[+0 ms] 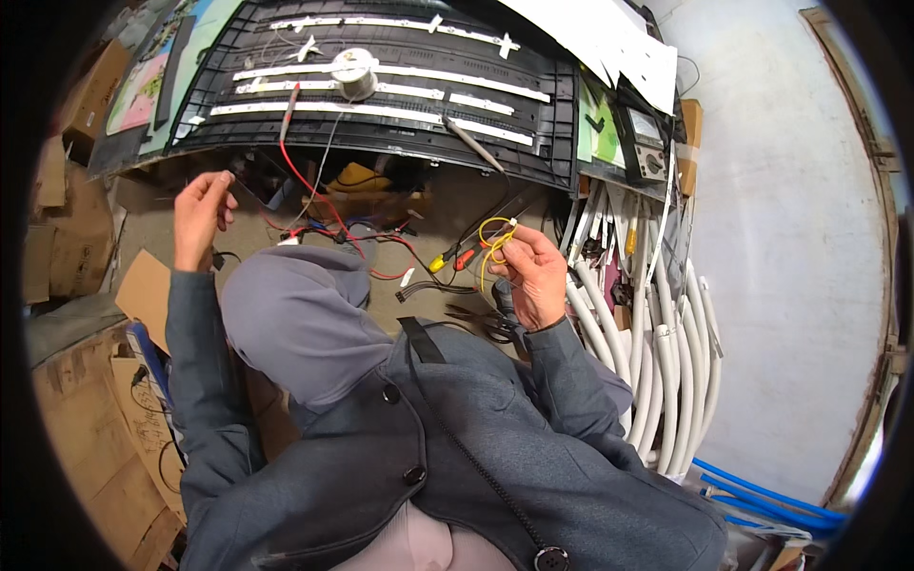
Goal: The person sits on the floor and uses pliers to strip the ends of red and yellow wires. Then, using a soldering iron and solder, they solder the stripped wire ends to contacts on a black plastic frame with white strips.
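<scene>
My right hand (533, 276) pinches a loop of thin yellow wire (497, 249) that has a small white connector at its upper end. My left hand (203, 214) is raised at the near left edge of a black panel (400, 143), its fingertips pressed together; whatever they hold, if anything, is too small to make out. White LED strips (371, 116) run across the panel. On it stands a spool of solder wire (355, 74). A red test probe (290, 112) and a black test probe (472, 145) lie over the panel's near edge, their leads hanging down.
An analog multimeter (647, 145) sits right of the panel. Below lie red and yellow clips (451, 261) among tangled leads, and pliers (486, 324). White tubes (681, 371) are stacked at right, by a pale wall (781, 238). Cardboard boxes (81, 238) fill the left side.
</scene>
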`<action>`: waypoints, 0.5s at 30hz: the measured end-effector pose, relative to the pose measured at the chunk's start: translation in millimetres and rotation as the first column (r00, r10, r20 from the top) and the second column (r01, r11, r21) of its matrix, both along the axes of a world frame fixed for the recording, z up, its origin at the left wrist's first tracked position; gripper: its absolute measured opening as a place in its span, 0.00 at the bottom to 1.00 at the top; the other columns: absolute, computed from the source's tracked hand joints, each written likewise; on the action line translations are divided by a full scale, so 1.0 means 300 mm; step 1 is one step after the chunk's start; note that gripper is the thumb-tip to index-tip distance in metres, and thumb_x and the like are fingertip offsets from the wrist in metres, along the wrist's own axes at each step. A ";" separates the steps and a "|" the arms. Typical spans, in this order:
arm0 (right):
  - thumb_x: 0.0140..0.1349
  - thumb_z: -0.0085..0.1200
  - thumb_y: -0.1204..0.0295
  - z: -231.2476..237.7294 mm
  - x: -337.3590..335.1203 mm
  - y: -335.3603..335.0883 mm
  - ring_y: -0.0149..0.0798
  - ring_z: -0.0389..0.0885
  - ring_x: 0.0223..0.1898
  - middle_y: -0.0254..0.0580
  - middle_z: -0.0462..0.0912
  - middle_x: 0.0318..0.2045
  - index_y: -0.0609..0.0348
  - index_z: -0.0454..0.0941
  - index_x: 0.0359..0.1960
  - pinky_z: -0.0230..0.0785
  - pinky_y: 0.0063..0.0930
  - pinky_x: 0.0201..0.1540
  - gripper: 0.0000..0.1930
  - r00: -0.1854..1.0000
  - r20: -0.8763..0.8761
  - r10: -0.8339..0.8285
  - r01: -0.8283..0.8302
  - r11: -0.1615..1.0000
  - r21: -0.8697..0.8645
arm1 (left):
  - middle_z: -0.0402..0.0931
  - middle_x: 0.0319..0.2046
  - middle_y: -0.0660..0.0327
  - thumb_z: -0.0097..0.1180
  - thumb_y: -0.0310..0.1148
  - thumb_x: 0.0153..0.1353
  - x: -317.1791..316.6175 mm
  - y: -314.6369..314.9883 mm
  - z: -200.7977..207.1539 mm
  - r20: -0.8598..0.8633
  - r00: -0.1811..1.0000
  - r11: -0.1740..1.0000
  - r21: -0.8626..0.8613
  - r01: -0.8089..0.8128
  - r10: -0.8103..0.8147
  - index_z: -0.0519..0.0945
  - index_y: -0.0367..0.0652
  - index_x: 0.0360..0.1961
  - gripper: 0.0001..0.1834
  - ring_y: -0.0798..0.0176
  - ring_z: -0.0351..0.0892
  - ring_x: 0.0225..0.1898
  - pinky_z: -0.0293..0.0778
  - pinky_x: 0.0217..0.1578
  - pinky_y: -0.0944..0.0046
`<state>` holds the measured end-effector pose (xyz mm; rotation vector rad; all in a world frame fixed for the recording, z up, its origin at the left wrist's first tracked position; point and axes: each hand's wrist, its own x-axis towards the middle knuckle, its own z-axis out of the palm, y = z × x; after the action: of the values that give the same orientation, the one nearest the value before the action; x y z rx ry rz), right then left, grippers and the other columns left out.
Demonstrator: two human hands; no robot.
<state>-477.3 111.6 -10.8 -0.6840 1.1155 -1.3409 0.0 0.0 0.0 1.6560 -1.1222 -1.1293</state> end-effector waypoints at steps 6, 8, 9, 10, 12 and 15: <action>0.70 0.60 0.78 0.097 0.081 -0.027 0.36 0.90 0.40 0.49 0.89 0.43 0.69 0.81 0.54 0.86 0.26 0.41 0.13 0.997 -0.052 0.055 -0.057 0.997 -0.045 | 0.81 0.28 0.65 0.57 0.31 0.71 -0.368 0.336 0.516 0.225 0.962 0.931 -0.294 0.219 -0.155 0.85 0.35 0.49 0.12 0.73 0.78 0.30 0.74 0.34 0.70; 0.70 0.60 0.78 0.129 0.106 -0.034 0.37 0.91 0.39 0.49 0.89 0.43 0.68 0.80 0.55 0.87 0.28 0.39 0.13 0.995 -0.072 0.068 -0.073 0.995 -0.062 | 0.87 0.32 0.55 0.61 0.25 0.67 -0.474 0.434 0.563 0.232 0.935 0.892 -0.305 0.333 -0.270 0.85 0.35 0.50 0.12 0.65 0.87 0.36 0.80 0.40 0.66; 0.70 0.60 0.78 0.140 0.127 -0.034 0.38 0.91 0.38 0.49 0.89 0.43 0.68 0.80 0.55 0.88 0.28 0.38 0.13 0.994 -0.075 0.082 -0.087 0.994 -0.067 | 0.88 0.36 0.51 0.63 0.26 0.66 -0.519 0.454 0.544 0.305 0.897 0.829 -0.367 0.421 -0.320 0.85 0.33 0.50 0.12 0.59 0.89 0.38 0.81 0.41 0.63; 0.70 0.60 0.78 0.151 0.144 -0.033 0.37 0.91 0.37 0.48 0.89 0.42 0.68 0.81 0.53 0.87 0.28 0.37 0.12 0.995 -0.054 0.079 -0.082 0.995 -0.061 | 0.87 0.41 0.48 0.64 0.27 0.67 -0.575 0.459 0.496 0.326 0.888 0.788 -0.426 0.444 -0.324 0.84 0.33 0.52 0.14 0.52 0.89 0.41 0.82 0.44 0.59; 0.70 0.61 0.78 0.181 0.174 -0.021 0.37 0.91 0.37 0.47 0.89 0.42 0.68 0.81 0.53 0.87 0.28 0.37 0.12 0.995 -0.035 0.097 -0.099 0.994 -0.050 | 0.83 0.54 0.44 0.62 0.25 0.67 -0.658 0.451 0.448 0.370 0.861 0.776 -0.401 0.487 -0.349 0.78 0.31 0.61 0.22 0.46 0.85 0.54 0.78 0.55 0.58; 0.70 0.61 0.78 0.207 0.192 0.007 0.36 0.90 0.37 0.46 0.90 0.40 0.67 0.81 0.53 0.87 0.27 0.36 0.12 0.988 -0.023 0.150 -0.152 0.987 -0.057 | 0.83 0.51 0.47 0.61 0.26 0.68 -0.747 0.407 0.323 0.368 0.894 0.774 -0.477 0.416 -0.254 0.74 0.32 0.65 0.25 0.50 0.85 0.49 0.78 0.52 0.59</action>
<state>-419.7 113.8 51.1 -0.8094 1.0213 -1.2438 -224.1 122.2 96.9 1.2006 -1.7993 -0.6777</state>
